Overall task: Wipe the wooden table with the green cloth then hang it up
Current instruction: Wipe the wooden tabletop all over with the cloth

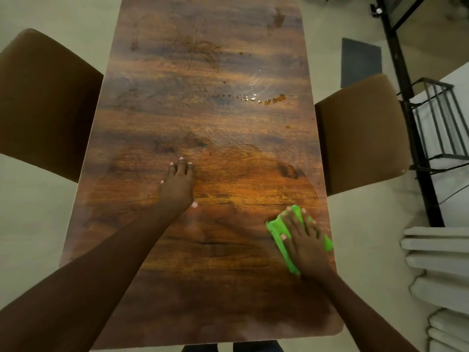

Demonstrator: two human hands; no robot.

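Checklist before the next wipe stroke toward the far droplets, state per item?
1. Right hand pressing flat on green cloth: ok.
2. Green cloth lying on wooden table, near its right edge: ok.
3. Left hand flat on table, apart from the cloth: ok.
4. Droplets and far smears wiped: not ok, both visible.
5. Path from cloth to droplets free of objects: ok.
6. Place to hang the cloth: cannot tell.

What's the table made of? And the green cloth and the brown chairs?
The table looks like wood or wood-print laminate: brown grain and knots, a smooth top glinting around the droplets. The green cloth seems soft fabric, perhaps microfibre; it bunches under the right hand. The chairs look matte brown, fabric or leatherette; unclear.
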